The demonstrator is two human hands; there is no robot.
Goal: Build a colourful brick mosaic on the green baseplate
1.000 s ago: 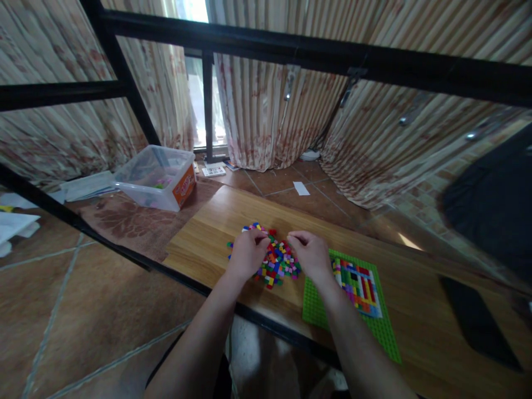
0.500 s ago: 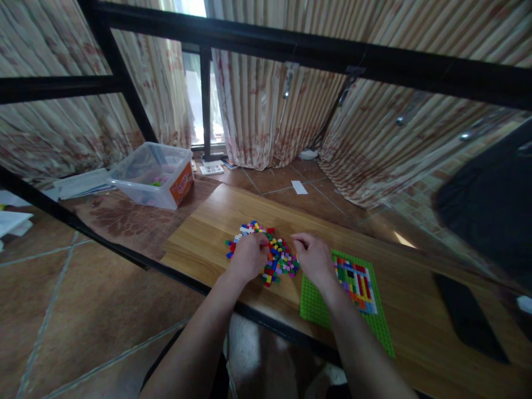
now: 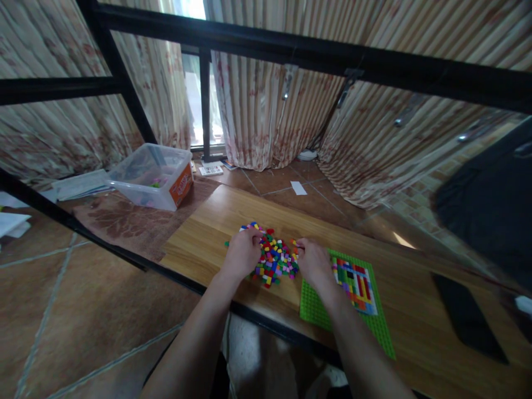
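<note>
A heap of small coloured toy bricks lies on the wooden tabletop. At its left side, my left hand reaches in with curled fingers pressed together; whatever is between the fingertips is hidden. My right hand is at the heap's right edge, thumb and forefinger pinched, with small orange and red bricks showing at the fingertips. Under my right forearm lies a green studded baseplate, partly covered by the arm. A multicoloured brick pattern is built on its upper right part.
A clear plastic box with an orange label stands on the mat at the left, a few pieces inside. A flat black object lies on the table at the right. A black metal bar crosses above the table.
My left hand has shifted slightly left, uncovering more of the heap. My right hand has lowered a little, and orange and red bricks now show at its fingertips.
</note>
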